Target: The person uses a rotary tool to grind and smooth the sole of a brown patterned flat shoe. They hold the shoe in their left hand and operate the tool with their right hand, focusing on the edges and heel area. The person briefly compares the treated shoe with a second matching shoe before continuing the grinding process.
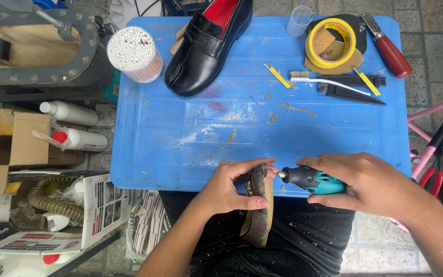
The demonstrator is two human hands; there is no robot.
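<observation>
Held on edge over the person's lap, a dark shoe sole (259,213) with a tan inner face sits pinched in the left hand (225,187) — thumb along one side, fingers curled over the top edge. Just to its right, the right hand (370,184) is wrapped tight around a teal and grey rotary tool (311,179), whose small bit meets the upper rim of the sole.

Both hands hover at the near edge of a blue plastic bench (180,138), dusted with shavings. Farther back on it lie a black loafer (206,46) with a red lining, a round tub of cotton swabs (134,54), a roll of yellow tape (331,43), a small clear cup (299,20), a white-handled brush (324,79) and a red-handled knife (388,46) — all well apart from the hands.
</observation>
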